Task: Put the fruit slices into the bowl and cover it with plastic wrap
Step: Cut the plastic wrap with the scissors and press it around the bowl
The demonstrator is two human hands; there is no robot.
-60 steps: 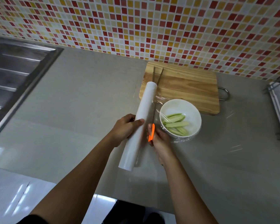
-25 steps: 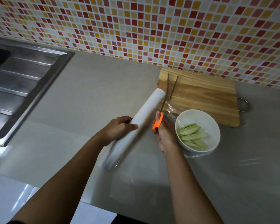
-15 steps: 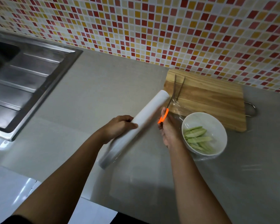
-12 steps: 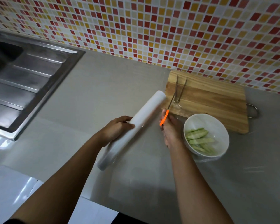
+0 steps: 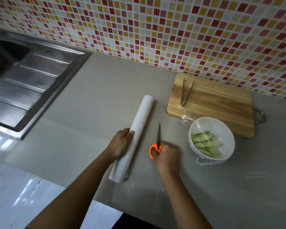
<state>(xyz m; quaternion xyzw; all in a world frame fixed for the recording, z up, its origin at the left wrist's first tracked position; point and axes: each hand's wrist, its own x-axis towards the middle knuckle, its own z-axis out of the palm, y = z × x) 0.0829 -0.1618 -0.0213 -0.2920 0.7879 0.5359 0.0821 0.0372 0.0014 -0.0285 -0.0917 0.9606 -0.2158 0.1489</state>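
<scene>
A white bowl (image 5: 221,129) with green fruit slices (image 5: 205,143) stands on the grey counter, in front of the wooden cutting board (image 5: 218,106). Clear plastic wrap (image 5: 187,115) lies over the bowl and bunches at its edges. My left hand (image 5: 120,143) grips the white roll of plastic wrap (image 5: 139,126), which lies on the counter left of the bowl. My right hand (image 5: 167,154) holds orange-handled scissors (image 5: 156,144) between the roll and the bowl, blades closed and pointing away from me.
Metal tongs (image 5: 185,91) lie on the cutting board's left end. A steel sink with drainboard (image 5: 23,83) fills the left. A tiled wall (image 5: 155,30) backs the counter. The counter's front edge (image 5: 73,185) runs near my arms.
My right hand has pulled the scissors back toward me, away from the cutting board. The roll now lies apart from the film on the bowl. The view has shifted, moving everything right.
</scene>
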